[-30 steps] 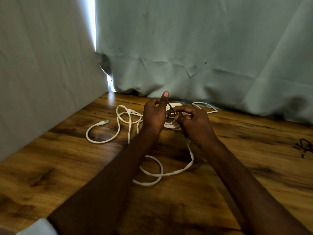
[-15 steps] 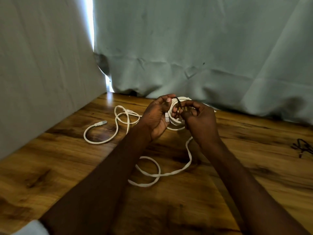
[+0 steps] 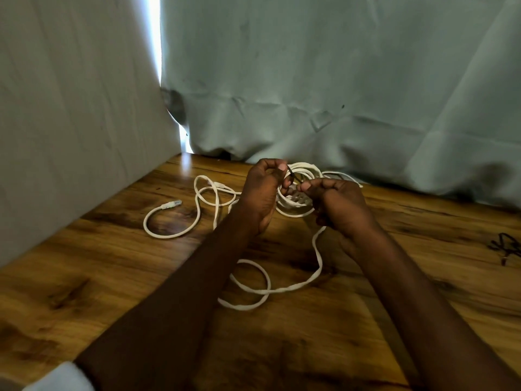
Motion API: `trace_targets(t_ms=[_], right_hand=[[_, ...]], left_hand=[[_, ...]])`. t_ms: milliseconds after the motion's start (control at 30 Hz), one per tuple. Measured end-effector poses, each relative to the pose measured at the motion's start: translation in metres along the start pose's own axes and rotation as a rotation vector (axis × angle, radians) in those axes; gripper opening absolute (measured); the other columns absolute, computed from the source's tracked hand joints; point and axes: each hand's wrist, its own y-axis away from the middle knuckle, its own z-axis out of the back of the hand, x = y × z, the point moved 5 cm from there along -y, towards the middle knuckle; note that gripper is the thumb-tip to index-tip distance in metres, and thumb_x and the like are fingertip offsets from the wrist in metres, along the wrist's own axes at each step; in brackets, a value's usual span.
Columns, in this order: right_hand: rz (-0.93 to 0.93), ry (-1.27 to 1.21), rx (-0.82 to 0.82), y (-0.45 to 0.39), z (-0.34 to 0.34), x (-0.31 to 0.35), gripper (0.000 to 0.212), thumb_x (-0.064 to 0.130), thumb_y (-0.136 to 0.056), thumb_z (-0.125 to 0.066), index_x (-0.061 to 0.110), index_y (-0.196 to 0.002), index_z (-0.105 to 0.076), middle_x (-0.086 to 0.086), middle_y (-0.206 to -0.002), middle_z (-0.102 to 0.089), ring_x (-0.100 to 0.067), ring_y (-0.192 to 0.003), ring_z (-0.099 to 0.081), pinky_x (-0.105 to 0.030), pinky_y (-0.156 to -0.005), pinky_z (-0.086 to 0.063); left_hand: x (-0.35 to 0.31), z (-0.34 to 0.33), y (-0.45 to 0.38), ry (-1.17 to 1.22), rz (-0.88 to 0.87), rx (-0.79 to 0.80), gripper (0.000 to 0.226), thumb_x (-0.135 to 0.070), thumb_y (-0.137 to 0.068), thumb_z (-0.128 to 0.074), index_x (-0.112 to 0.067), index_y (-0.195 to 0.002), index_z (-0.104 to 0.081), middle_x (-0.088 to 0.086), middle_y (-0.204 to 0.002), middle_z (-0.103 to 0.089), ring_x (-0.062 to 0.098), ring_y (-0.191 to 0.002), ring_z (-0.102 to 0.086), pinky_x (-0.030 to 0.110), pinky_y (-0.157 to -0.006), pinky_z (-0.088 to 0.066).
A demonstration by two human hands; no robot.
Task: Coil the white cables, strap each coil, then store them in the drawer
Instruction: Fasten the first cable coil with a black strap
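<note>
A coil of white cable (image 3: 303,172) is held up just above the wooden table (image 3: 112,277) near the back curtain. My left hand (image 3: 263,193) and my right hand (image 3: 335,206) both have their fingers curled at the coil. A thin dark strap (image 3: 293,176) runs between them, pinched by my left thumb and fingers and by my right fingertips. Loose cable (image 3: 317,266) trails from the coil towards me in loops. Another white cable (image 3: 197,218) lies on the left, its plug (image 3: 172,204) lying free.
Grey cloth (image 3: 338,94) hangs along the back and left sides of the table. A small tangle of dark straps (image 3: 506,246) lies at the right edge. No drawer is in view.
Both hands have lifted the coil slightly and drawn the dark strap between them. My left thumb, raised a second ago, now presses down on the strap.
</note>
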Motion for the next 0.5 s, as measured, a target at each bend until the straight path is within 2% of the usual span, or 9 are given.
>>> trace_targets(t_ms=[100,167,267,333,400,433,500], right_hand=[[-0.101,-0.201,0.075,0.001,-0.003,0.0,0.011,0.011,-0.096,-0.065,0.008,-0.099,-0.075,0.009,-0.047,-0.05,-0.006,-0.043,-0.039,-0.019,-0.044,-0.031],[-0.102,-0.35,0.114,0.0,-0.007,0.001,0.011,0.008,-0.096,-0.062,0.006,-0.094,-0.073,0.007,-0.047,-0.044,-0.005,-0.042,-0.033,-0.019,-0.041,-0.027],[-0.091,-0.45,0.097,0.003,-0.01,0.003,0.014,0.007,-0.097,-0.061,0.008,-0.09,-0.073,0.006,-0.048,-0.047,-0.004,-0.043,-0.036,-0.018,-0.041,-0.028],[0.027,-0.276,0.01,0.001,-0.005,0.007,0.015,0.009,-0.096,-0.063,0.01,-0.088,-0.075,0.003,-0.059,-0.065,-0.009,-0.052,-0.054,-0.022,-0.046,-0.039],[0.278,0.077,-0.107,-0.001,0.005,0.016,0.017,0.019,-0.095,-0.064,0.014,-0.088,-0.078,0.001,-0.075,-0.076,-0.012,-0.068,-0.07,-0.028,-0.061,-0.054],[0.394,0.237,-0.171,0.0,0.01,0.02,0.019,0.027,-0.095,-0.064,0.016,-0.088,-0.079,0.002,-0.078,-0.077,-0.013,-0.073,-0.072,-0.032,-0.067,-0.056],[0.545,0.504,-0.325,0.005,0.022,0.026,0.025,0.038,-0.097,-0.064,0.019,-0.09,-0.079,0.004,-0.078,-0.076,-0.014,-0.072,-0.07,-0.034,-0.065,-0.054]], left_hand=[[-0.005,0.002,0.003,-0.205,-0.167,-0.014,0.009,0.001,-0.102,-0.051,-0.006,-0.1,-0.056,0.001,-0.065,-0.055,0.005,-0.053,-0.05,0.023,-0.056,-0.043],[-0.009,0.001,0.007,-0.309,-0.25,-0.014,0.009,-0.001,-0.101,-0.053,-0.009,-0.1,-0.056,0.001,-0.07,-0.056,0.003,-0.057,-0.052,0.021,-0.059,-0.045],[-0.011,-0.002,0.011,-0.464,-0.377,0.011,0.007,-0.01,-0.096,-0.055,-0.017,-0.094,-0.056,0.0,-0.075,-0.059,0.01,-0.067,-0.054,0.033,-0.064,-0.047],[-0.011,-0.001,0.011,-0.55,-0.419,0.019,0.007,-0.007,-0.096,-0.054,-0.014,-0.094,-0.056,0.0,-0.076,-0.059,0.011,-0.068,-0.055,0.033,-0.064,-0.046],[-0.01,0.0,0.01,-0.603,-0.443,0.046,0.008,-0.006,-0.096,-0.054,-0.014,-0.093,-0.055,-0.002,-0.074,-0.058,0.01,-0.067,-0.054,0.032,-0.064,-0.045],[-0.009,0.001,0.009,-0.606,-0.43,0.075,0.008,-0.008,-0.097,-0.054,-0.015,-0.093,-0.054,-0.003,-0.072,-0.057,0.01,-0.065,-0.053,0.034,-0.064,-0.045],[-0.006,-0.001,0.009,-0.587,-0.377,0.142,0.005,-0.012,-0.098,-0.054,-0.016,-0.094,-0.055,-0.006,-0.07,-0.057,0.008,-0.064,-0.052,0.035,-0.064,-0.046]])
